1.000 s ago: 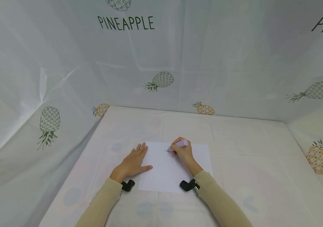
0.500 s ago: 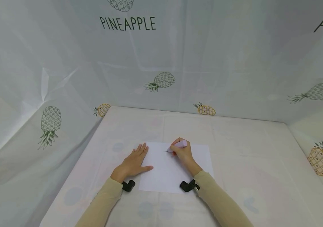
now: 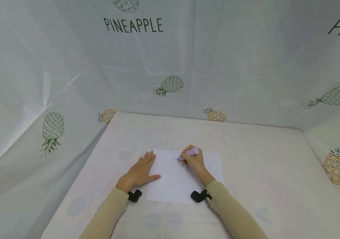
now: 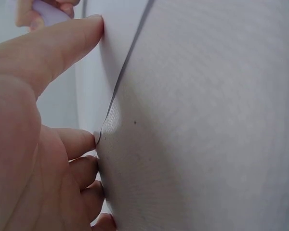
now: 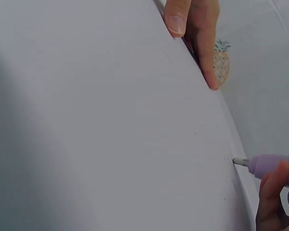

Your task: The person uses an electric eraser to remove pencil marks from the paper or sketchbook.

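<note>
A sheet of white paper point(image 3: 170, 187) lies on the table. My left hand point(image 3: 140, 172) rests on its left edge, fingers spread and thumb stretched over the sheet; in the left wrist view the thumb point(image 4: 72, 41) touches the paper near its edge. My right hand point(image 3: 196, 162) grips a thick lilac pen point(image 3: 192, 151), held slanted over the upper middle of the sheet. In the right wrist view the pen point(image 5: 272, 166) shows a pale, narrow tip with a dark end, right at the paper. A short thin dark line lies just left of the tip in the head view.
A pale cloth with faint printed shapes covers the table point(image 3: 262, 159). Grey-white sheeting point(image 3: 247, 66) printed with pineapples hangs behind and at both sides. Black devices sit at both wrists. Several tiny dark marks dot the paper in the right wrist view.
The right hand and pen shift very slightly left, then slightly right to where they are now. The left hand stays in place on the paper.
</note>
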`<state>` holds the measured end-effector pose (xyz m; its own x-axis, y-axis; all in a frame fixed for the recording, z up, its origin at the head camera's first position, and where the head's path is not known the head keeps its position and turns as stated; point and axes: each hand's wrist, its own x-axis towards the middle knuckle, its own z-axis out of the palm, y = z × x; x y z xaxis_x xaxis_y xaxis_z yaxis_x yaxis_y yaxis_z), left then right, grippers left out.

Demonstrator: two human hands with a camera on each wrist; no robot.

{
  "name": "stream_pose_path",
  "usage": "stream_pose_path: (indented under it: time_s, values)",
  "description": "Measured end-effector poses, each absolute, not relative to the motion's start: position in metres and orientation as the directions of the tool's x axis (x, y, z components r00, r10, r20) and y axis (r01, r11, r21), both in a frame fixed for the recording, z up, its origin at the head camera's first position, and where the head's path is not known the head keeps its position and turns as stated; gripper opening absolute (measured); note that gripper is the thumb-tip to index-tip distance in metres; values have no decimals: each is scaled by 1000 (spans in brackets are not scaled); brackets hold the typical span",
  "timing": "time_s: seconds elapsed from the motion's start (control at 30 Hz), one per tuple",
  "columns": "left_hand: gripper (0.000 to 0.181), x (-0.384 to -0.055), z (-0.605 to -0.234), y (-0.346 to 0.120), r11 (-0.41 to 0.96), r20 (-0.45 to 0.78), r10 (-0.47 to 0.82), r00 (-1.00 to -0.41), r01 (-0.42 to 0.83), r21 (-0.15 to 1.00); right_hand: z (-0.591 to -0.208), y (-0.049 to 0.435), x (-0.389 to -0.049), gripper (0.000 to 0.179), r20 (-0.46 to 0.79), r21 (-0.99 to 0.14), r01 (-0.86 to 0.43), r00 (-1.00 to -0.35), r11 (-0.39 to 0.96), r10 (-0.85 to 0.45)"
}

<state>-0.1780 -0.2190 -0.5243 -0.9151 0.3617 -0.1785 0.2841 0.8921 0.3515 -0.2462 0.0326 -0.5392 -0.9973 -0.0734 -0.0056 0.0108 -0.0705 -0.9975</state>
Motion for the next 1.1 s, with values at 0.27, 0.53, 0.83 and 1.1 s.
stream_pose_path:
  time_s: [0.27,0.53,0.83,1.1]
  values:
    - [97,-178,-525,-219,889,-172,365,-915,288,355,-539,35,-245,11,-3,-998,7,-998,-70,-65]
    - [97,-178,-526,-220,890,-170,364,-916,288,352,-534,37,-244,9,-20,-997,27,-996,-75,-86]
    - [97,-176,-523,-221,885,-168,370,-913,292,362,-537,33,-244,10,19,-997,-13,-996,-75,-82]
    - [98,-176,-523,-221,887,-175,372,-911,294,356,-536,29,-244,10,16,-997,-8,-995,-82,-99]
